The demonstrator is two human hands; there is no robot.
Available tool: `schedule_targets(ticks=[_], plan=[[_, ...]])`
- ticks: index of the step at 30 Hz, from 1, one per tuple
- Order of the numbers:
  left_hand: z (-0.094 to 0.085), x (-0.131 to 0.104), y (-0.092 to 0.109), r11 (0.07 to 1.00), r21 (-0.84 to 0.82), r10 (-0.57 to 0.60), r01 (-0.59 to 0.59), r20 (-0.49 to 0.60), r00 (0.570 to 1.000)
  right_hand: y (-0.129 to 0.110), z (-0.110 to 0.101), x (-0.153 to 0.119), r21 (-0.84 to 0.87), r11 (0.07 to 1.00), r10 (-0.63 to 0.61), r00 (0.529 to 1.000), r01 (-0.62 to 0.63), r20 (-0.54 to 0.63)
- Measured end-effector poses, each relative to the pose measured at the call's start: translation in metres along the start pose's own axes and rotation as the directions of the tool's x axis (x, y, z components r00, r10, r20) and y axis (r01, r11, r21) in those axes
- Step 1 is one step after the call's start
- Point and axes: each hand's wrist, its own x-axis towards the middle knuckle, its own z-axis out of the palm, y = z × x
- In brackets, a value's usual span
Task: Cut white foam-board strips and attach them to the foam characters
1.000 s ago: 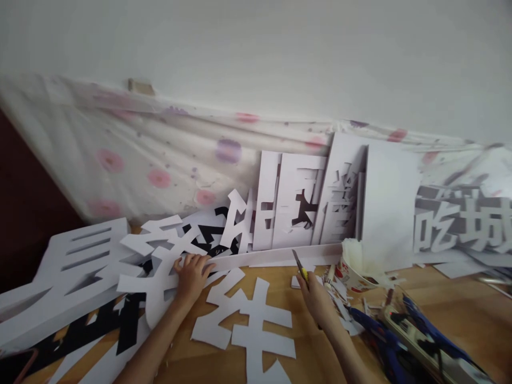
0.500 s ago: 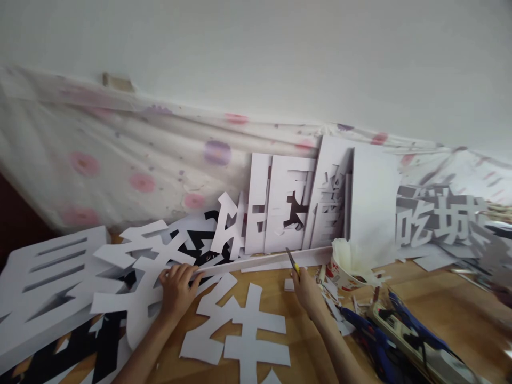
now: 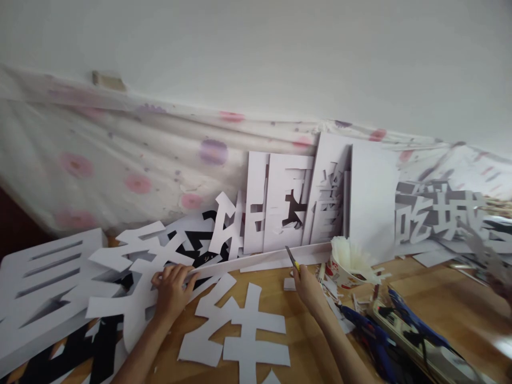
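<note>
My left hand [image 3: 173, 288] grips the left end of a long, narrow white board strip [image 3: 256, 260], thumb toward the right. The strip stands on its edge across the table. In my right hand [image 3: 309, 289] is a utility knife [image 3: 293, 258] with a yellow and black handle. Its blade is out and points up and left, close to the strip's front face. On the table between my forearms lies a white cut-out character [image 3: 250, 325]. Some white cut-out pieces [image 3: 150, 256] are beside and behind my left hand.
White boards with cut-out openings [image 3: 286, 213] lean against the flowered sheet [image 3: 136, 144]. A paper tub of glue sticks [image 3: 343, 269], blue glue guns [image 3: 370, 338] and a power strip [image 3: 404, 330] stand right. At the far right, another person's hand [image 3: 504, 288] is blurred beside pale cut pieces.
The view has shifted slightly. Both my hands keep their places on the strip and the knife. At the far right, the other person's pale piece has moved.
</note>
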Motion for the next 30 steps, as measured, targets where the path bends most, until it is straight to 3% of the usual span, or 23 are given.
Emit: schedule_targets(ticks=[5, 11, 23, 26, 28, 30], plan=[[-0.001, 0.0, -0.001, 1.0, -0.023, 0.005, -0.004, 0.031, 1.0, -0.002, -0.001, 0.004, -0.011, 1.0, -0.01, 0.999, 0.011, 0.036], [0.002, 0.0, -0.002, 0.998, 0.035, 0.054, -0.053, -0.015, 0.998, -0.007, 0.0, 0.01, -0.042, 0.999, 0.008, 0.997, -0.005, 0.075], [0.008, -0.004, -0.007, 0.998, 0.018, 0.056, -0.056, -0.02, 0.998, -0.01, -0.005, 0.005, -0.116, 0.993, 0.036, 0.998, -0.031, 0.047], [0.003, 0.005, 0.012, 0.998, 0.021, 0.063, -0.064, 0.074, 0.995, -0.008, -0.005, 0.004, -0.125, 0.992, 0.032, 0.998, -0.025, 0.061], [0.002, 0.019, 0.039, 0.999, 0.003, 0.052, -0.053, 0.204, 0.978, -0.006, -0.004, 0.004, -0.132, 0.991, 0.026, 0.997, -0.017, 0.071], [0.005, 0.039, 0.076, 0.997, -0.042, 0.076, -0.064, 0.405, 0.911, -0.004, -0.003, 0.004, -0.14, 0.99, 0.02, 0.997, -0.009, 0.078]])
